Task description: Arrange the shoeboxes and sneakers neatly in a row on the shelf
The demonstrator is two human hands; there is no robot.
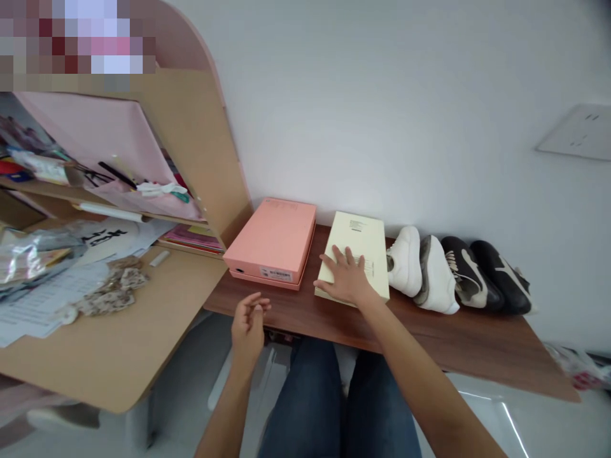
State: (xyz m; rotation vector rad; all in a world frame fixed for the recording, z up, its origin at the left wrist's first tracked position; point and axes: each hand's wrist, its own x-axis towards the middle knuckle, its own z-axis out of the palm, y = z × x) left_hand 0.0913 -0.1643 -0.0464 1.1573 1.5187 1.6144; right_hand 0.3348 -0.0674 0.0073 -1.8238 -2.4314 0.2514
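Observation:
My right hand (344, 277) lies spread on the lid of a cream shoebox (358, 238), covering part of its printed text. The fingers are apart and hold nothing. Just in front of a pink shoebox (274, 238) hovers my left hand (249, 321), with loosely bent fingers and nothing in it. Both boxes have their lids on and stand side by side, a narrow gap between them, on a dark brown wooden board (429, 337). A pair of white shoes (436, 277) sits against the right side of the cream box.
Right of the white pair stand black shoes (501, 280). A wall socket (582, 132) is at the far right. On the left, a desk (157, 324) holds papers, a patterned cloth (112, 289) and plastic bags. Its upright side panel (200, 121) rises beside the pink box.

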